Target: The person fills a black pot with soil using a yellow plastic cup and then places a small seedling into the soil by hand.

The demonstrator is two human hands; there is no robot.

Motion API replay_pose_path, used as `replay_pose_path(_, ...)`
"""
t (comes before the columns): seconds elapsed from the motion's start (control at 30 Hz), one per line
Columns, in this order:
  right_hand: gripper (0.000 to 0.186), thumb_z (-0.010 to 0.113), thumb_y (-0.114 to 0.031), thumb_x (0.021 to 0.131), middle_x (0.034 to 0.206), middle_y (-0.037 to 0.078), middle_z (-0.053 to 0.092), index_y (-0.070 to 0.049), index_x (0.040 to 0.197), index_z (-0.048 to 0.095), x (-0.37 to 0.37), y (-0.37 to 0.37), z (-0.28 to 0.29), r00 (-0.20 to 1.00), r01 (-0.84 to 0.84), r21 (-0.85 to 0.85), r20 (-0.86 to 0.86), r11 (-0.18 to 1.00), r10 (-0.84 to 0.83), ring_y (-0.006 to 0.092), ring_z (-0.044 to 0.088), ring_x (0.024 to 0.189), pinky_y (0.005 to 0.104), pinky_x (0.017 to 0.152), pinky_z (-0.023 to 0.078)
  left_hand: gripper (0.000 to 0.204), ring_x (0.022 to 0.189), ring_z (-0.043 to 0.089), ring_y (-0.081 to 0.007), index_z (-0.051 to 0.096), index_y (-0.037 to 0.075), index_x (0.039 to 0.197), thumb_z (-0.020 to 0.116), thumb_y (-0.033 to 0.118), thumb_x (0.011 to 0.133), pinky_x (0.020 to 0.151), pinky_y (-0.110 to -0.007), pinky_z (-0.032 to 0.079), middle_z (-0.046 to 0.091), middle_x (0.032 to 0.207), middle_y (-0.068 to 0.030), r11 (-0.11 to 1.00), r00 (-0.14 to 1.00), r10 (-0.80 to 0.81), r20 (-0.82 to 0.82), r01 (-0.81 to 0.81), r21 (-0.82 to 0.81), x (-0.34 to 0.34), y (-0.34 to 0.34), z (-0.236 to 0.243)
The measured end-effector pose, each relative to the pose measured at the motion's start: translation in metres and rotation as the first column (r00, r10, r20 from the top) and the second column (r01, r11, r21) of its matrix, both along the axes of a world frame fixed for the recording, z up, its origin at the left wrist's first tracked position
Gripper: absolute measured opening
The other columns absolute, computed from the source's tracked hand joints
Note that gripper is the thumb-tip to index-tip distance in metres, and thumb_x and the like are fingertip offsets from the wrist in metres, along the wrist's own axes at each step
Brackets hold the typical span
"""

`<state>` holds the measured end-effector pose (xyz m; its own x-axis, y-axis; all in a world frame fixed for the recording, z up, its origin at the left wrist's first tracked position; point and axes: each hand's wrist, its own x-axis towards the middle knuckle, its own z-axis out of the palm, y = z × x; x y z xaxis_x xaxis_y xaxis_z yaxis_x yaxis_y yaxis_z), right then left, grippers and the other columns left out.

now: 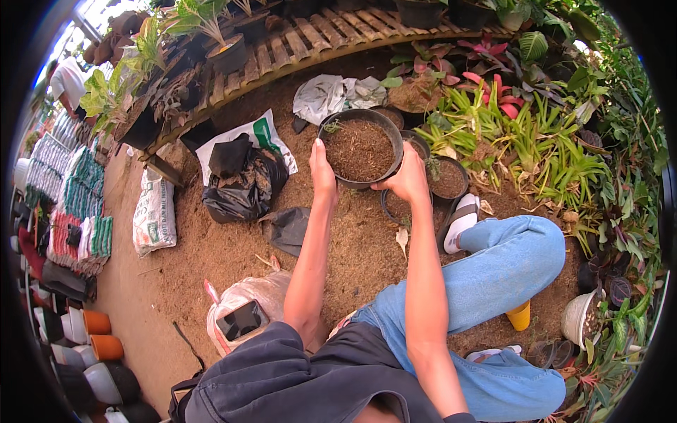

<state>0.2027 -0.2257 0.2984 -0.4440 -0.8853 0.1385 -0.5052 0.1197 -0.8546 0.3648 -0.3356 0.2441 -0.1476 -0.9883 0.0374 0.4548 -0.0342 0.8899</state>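
Both my hands hold a round black plant pot [358, 149] out in front of me, above the soil-covered ground. My left hand [324, 171] grips its left side with the thumb along the rim. On the lower right side, my right hand [410, 176] is closed round the wall, its fingers partly under the pot. Brown soil fills the pot nearly to the rim, with a small green sprig [332, 127] at its left edge. Just right of my right hand stands another soil-filled pot [447, 178], a small plant at its edge.
A black plastic bag [245, 185] and a white sack [154, 213] lie to the left. A slatted wooden bench [310, 34] with potted plants runs along the back. Leafy plants [522, 141] crowd the right. A phone [242, 320] rests on a sack beside me. Another person [69, 83] is far left.
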Motion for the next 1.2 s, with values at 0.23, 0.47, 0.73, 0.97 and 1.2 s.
replay_pose_path(0.23,0.101,0.096,-0.001,0.04,0.127,0.013,0.066,-0.004,0.132,0.056,0.027,-0.017,-0.075,0.997,0.05,0.05,-0.056,0.998,-0.047,0.034,0.061,0.121,0.0437,0.104,0.05,0.048,0.103,0.056,-0.0238,0.058,-0.005,0.115,0.036,0.038,0.11,0.093,-0.038,0.042,0.063,0.109,-0.0168,0.976,0.78,0.217,0.587,-0.176,-0.127,0.042,0.016,-0.053)
replay_pose_path(0.47,0.104,0.092,0.007,0.05,0.13,0.013,0.067,-0.005,0.144,0.049,0.057,-0.059,-0.111,0.982,-0.15,0.04,0.121,0.988,0.144,0.0241,0.07,0.107,0.0377,0.091,0.058,0.04,0.07,0.054,-0.0446,0.055,-0.003,0.099,0.038,0.032,0.108,0.068,-0.049,0.041,0.056,0.072,-0.0234,0.928,0.413,0.303,0.859,-0.335,-0.166,0.087,0.006,-0.065)
replay_pose_path(0.73,0.07,0.076,0.008,0.071,0.108,0.023,0.072,-0.001,0.137,0.053,0.1,-0.109,-0.137,0.995,-0.102,0.281,0.016,0.954,0.102,0.0393,0.071,0.101,0.0447,0.085,0.057,0.034,0.069,0.054,-0.049,0.055,-0.006,0.098,0.04,0.023,0.108,0.066,-0.052,0.038,0.055,0.07,-0.0254,0.767,0.32,0.549,0.773,-0.561,-0.312,0.09,-0.036,-0.116)
replay_pose_path(0.97,0.086,0.068,-0.005,0.083,0.127,0.026,0.065,-0.004,0.157,0.025,0.102,-0.172,-0.161,0.94,-0.293,0.296,0.264,0.909,0.217,0.0379,0.063,0.12,0.0447,0.1,0.048,0.035,0.09,0.058,-0.0525,0.057,-0.005,0.102,0.037,0.024,0.109,0.078,-0.058,0.038,0.063,0.088,-0.03,0.704,0.357,0.421,0.834,-0.708,-0.053,0.075,-0.09,-0.135)
replay_pose_path(1.2,0.103,0.073,-0.011,0.085,0.138,0.02,0.06,-0.01,0.163,0.006,0.109,-0.202,-0.157,0.692,-0.498,0.293,0.702,0.816,0.17,0.026,0.064,0.118,0.0416,0.096,0.05,0.036,0.088,0.061,-0.0525,0.058,-0.006,0.109,0.036,0.022,0.11,0.074,-0.059,0.04,0.066,0.092,-0.029,0.675,0.328,0.447,0.832,-0.734,-0.073,0.084,-0.144,-0.152)
